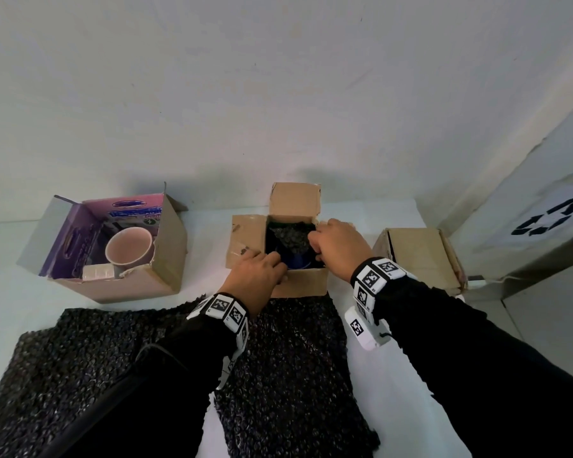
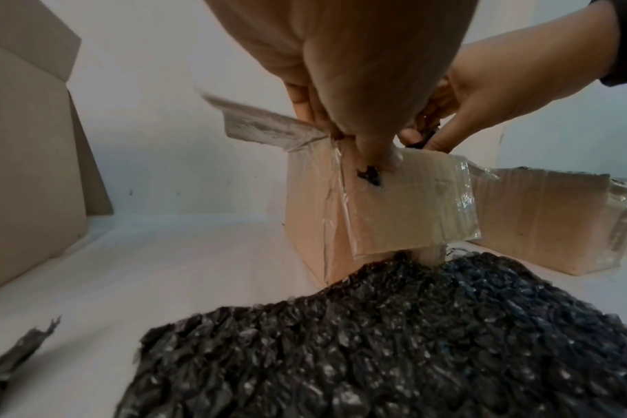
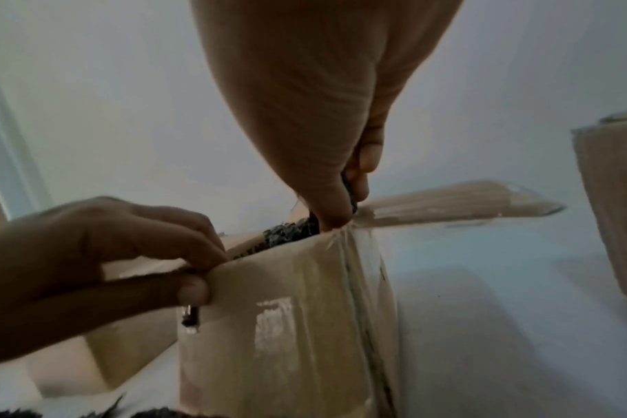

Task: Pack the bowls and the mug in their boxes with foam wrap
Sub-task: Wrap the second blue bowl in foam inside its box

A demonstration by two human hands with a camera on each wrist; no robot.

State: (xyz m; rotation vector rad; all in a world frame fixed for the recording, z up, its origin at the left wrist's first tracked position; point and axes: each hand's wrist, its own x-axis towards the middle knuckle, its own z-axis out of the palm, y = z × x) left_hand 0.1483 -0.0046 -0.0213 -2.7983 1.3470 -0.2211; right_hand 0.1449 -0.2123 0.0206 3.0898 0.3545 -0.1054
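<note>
Black foam sheets lie flat on the white table, nearest the person. Left box, open, holds a pink mug. Right box sits apart with its flaps down. Middle box, open, holds a blue item partly covered by foam wrap; can't tell if it is a bowl or mug. Left hand pinches the box's near wall, thumb outside. Right hand pinches the wrap at the box's right corner.
</note>
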